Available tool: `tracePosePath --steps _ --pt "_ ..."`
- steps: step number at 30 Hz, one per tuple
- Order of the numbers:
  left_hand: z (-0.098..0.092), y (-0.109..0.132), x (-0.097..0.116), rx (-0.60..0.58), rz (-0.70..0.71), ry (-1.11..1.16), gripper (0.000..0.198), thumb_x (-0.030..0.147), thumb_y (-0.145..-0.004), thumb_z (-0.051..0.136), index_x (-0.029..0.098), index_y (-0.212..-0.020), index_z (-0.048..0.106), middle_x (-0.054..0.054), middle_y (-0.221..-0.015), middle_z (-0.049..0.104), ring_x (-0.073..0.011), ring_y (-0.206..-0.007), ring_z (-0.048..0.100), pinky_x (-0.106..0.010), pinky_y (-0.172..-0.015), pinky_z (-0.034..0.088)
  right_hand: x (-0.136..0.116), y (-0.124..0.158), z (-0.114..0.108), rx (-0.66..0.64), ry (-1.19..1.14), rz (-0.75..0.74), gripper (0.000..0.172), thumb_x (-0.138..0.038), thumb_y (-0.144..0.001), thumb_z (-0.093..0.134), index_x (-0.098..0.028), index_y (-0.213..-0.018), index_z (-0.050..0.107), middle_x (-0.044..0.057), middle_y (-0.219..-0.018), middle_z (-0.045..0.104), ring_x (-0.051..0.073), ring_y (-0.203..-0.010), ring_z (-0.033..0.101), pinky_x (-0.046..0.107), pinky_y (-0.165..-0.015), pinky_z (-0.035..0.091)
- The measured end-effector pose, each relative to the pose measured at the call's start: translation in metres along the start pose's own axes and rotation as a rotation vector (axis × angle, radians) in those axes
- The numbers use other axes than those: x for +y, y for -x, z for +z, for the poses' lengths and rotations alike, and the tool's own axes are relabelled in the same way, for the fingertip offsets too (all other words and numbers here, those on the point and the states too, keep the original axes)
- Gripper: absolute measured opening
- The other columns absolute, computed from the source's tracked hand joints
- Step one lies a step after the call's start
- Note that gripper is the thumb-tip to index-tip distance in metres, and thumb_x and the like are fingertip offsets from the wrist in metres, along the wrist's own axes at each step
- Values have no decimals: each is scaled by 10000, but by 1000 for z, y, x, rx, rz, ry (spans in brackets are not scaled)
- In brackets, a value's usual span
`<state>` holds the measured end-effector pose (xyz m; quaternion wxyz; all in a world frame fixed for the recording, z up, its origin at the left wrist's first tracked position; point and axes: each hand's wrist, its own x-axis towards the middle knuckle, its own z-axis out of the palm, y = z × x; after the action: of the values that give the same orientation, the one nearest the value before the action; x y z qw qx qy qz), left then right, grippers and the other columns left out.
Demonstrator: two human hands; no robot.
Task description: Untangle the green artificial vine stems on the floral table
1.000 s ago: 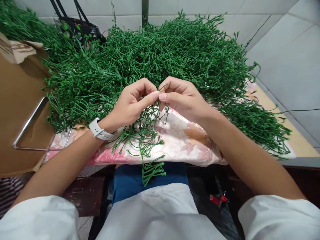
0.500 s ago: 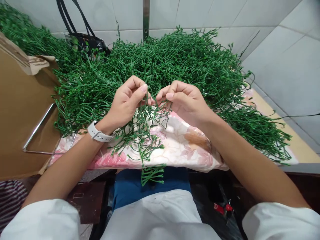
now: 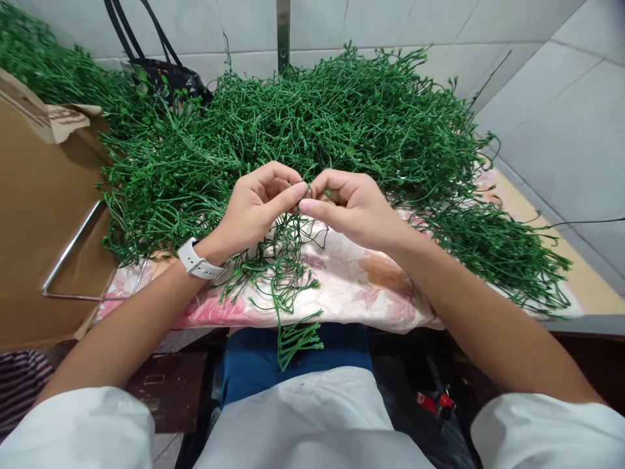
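My left hand pinches a thin green artificial plant stem between thumb and forefinger. Against its fingertips, my right hand pinches the same bit of stem, so both hands meet above the cloth. Below them, a loose tangle of green plastic stems spreads over the floral cloth. One branched sprig from it hangs past the table edge, over my lap. Just behind my hands rises a large heap of green artificial stems. The exact joint between my fingertips is partly hidden.
A cardboard box stands at the left, with a bent metal rod before it. A black handbag sits at the back against the tiled wall. More stems lie at the right edge.
My hands have come together; the right moved left and the left slightly right and down, until their fingertips met on the stem. The hanging sprig has shifted a little.
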<state>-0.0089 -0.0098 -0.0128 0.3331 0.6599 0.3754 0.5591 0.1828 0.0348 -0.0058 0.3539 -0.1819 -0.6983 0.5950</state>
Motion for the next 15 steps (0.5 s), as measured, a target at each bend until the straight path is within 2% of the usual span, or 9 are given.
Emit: tracePosePath --steps 2,7,11,13,15 --pt "-2 -1 -1 -7 -13 18 383 544 -868 837 190 -864 692 37 -692 634 -70 -591 617 -197 -559 516 3 -1 1 7 -20 -37 353 -328 -800 892 -182 -743 576 -90 -541 382 34 -477 278 206 -422 172" --pt "-8 -4 -4 -12 -103 184 370 506 -858 861 185 -848 675 39 -681 616 -64 -560 600 -208 -580 529 -1 -2 -5 -39 -262 85 282 -191 -802 697 -221 -665 452 -104 -507 259 38 -444 172 196 -411 156" --pt "-5 -2 2 -62 -121 163 414 546 -829 872 178 -831 681 19 -713 649 -79 -589 621 -225 -604 552 -4 -2 -8 -18 -241 69 234 -253 -853 688 -213 -723 498 -65 -569 417 55 -468 268 202 -410 193" --pt "-1 0 5 -83 -106 123 425 557 -817 878 176 -830 690 12 -725 664 -87 -618 636 -229 -620 562 -3 -2 -6 -18 -156 35 230 -335 -890 740 -194 -808 578 -45 -645 524 52 -485 307 210 -413 220" --pt "1 1 6 -69 -83 94 427 566 -828 865 177 -827 690 7 -734 676 -92 -636 643 -230 -621 563 -1 -2 -4 -41 -28 -25 297 -399 -889 811 -174 -835 625 -20 -691 588 57 -527 374 218 -441 268"
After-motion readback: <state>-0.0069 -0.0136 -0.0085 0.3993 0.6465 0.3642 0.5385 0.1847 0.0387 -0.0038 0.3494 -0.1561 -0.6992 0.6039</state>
